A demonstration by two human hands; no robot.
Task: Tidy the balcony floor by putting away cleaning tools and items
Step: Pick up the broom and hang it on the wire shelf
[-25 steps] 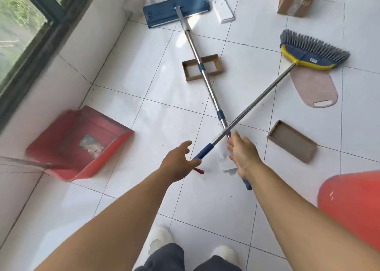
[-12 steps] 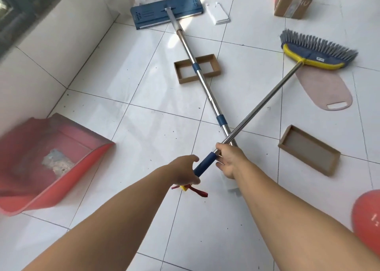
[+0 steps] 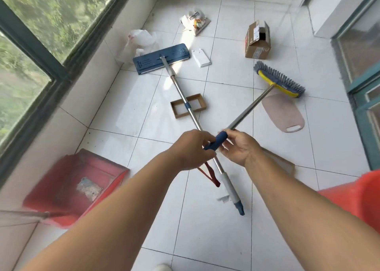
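Both hands hold the broom by its blue grip (image 3: 217,140). My left hand (image 3: 192,149) is closed around the grip's near end, and my right hand (image 3: 236,147) pinches its far end from below. The grip end is lifted off the floor, with a red loop hanging under it. The broom's steel pole runs up right to the grey-and-yellow brush head (image 3: 278,82), which lies on the tiles. Under the broom lies a flat mop (image 3: 181,89) with a blue head (image 3: 161,57), its handle end near my feet.
A red dustpan (image 3: 70,186) sits at the left wall under the window. A red bucket (image 3: 357,200) stands at the right edge. On the tiles lie a cardboard frame (image 3: 188,105), a pink mat (image 3: 284,114), a cardboard box (image 3: 258,40), a white tray (image 3: 201,57) and plastic bags (image 3: 139,39).
Both hands have lifted the broom's grip end off the floor and away from the mop pole. The view has tilted up, showing more of the balcony.
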